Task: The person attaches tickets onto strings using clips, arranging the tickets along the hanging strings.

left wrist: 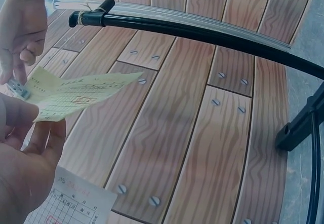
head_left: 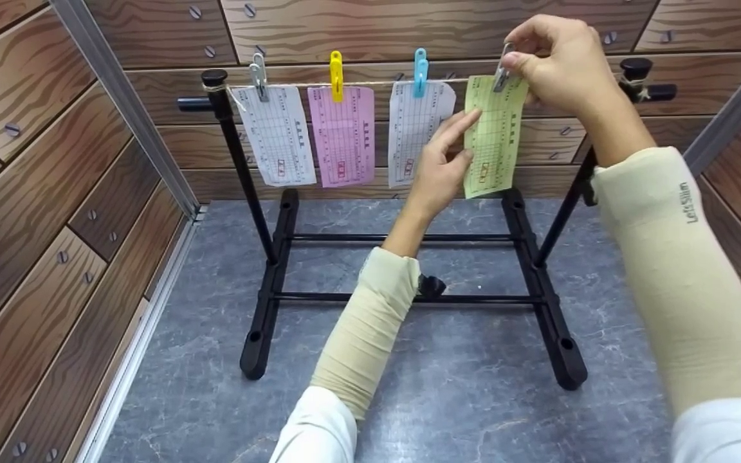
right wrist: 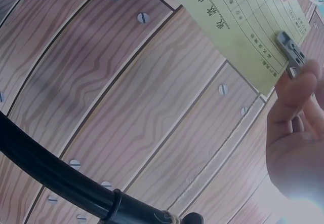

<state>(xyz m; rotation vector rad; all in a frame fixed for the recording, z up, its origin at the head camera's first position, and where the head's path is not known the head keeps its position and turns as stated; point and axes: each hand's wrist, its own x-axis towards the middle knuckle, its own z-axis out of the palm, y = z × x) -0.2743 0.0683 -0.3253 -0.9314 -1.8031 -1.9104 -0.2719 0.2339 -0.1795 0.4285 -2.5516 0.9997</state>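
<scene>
My right hand (head_left: 563,64) pinches a grey metal-look clothes peg (head_left: 503,76) at the top of a yellow-green paper slip (head_left: 493,145), where the string runs. My left hand (head_left: 441,164) holds the slip's left edge between thumb and fingers, as the left wrist view shows. To the left on the string (head_left: 377,83) hang a white slip (head_left: 280,138) under a grey peg (head_left: 258,77), a pink slip (head_left: 343,138) under a yellow peg (head_left: 336,76), and another white slip (head_left: 419,128) under a blue peg (head_left: 420,72). The left hand partly covers that last slip.
A black rack (head_left: 242,167) stands on the grey marbled table (head_left: 184,373), its posts carrying the string. Its feet and crossbars (head_left: 345,298) reach toward me, with a black knob (head_left: 431,286) at the front bar. Wood-pattern panels (head_left: 42,225) enclose the back and sides.
</scene>
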